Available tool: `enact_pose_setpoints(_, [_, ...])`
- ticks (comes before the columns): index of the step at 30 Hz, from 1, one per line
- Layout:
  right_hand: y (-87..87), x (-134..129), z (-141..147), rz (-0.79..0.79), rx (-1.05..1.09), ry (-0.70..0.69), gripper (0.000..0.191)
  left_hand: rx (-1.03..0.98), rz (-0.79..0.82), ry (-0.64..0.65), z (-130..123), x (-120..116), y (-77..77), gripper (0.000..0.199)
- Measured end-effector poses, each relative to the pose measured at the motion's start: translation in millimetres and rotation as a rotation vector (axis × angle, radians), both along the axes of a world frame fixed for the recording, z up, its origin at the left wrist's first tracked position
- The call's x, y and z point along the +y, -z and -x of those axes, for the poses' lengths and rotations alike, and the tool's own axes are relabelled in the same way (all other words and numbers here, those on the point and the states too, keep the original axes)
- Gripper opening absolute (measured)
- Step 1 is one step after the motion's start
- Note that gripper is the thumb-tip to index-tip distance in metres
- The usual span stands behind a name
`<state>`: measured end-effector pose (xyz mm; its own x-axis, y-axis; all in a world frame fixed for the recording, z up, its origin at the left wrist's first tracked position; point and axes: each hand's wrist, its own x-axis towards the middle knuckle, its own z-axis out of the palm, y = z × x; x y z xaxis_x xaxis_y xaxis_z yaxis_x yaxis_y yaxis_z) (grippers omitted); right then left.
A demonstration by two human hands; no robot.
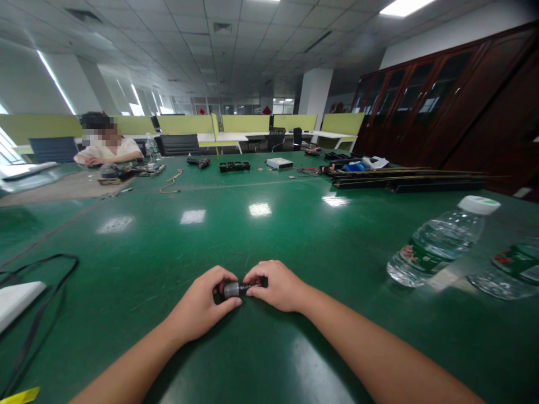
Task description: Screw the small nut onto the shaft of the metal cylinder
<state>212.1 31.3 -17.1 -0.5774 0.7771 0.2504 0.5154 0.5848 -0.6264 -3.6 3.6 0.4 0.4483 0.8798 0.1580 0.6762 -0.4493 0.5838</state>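
Low over the green table (269, 235), both hands meet around a small metal motor (231, 289). It is a silver cylinder lying sideways, with a dark, thin shaft-like part (243, 288) on its right side. My left hand (206, 303) curls around the cylinder from the left, thumb in front and fingers behind. From the right, my right hand (278, 286) pinches the outer end of the thin part between thumb and fingers. The fingers hide that end, so I cannot tell whether it is a shaft or a separate piece.
Two water bottles (438, 247) stand at the right. A white object (19, 300) and a black strap (50, 289) lie at the left. Farther back are a power drill (197, 162), a white box (279, 163) and long dark rails (404, 178). A person (109, 146) sits across at the far left.
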Motion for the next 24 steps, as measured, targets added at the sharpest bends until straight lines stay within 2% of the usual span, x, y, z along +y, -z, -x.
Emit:
enact_pose_setpoints(5, [-1.3, 0.1, -3.4, -0.089, -0.033, -0.058, 0.016, 0.002, 0.005, -0.010, -1.3, 1.3, -1.4, 0.018])
enact_pose_setpoints(13, [-1.9, -2.6, 0.3, -0.087, -0.060, -0.015, 0.019, 0.002, -0.003, -0.035, -2.2, 0.4, 1.6, 0.018])
enact_pose_setpoints(24, [-2.5, -2.4, 0.3, -0.141, -0.063, -0.075, 0.016, -0.006, 0.014, -0.035, -2.9, 0.9, 1.3, 0.015])
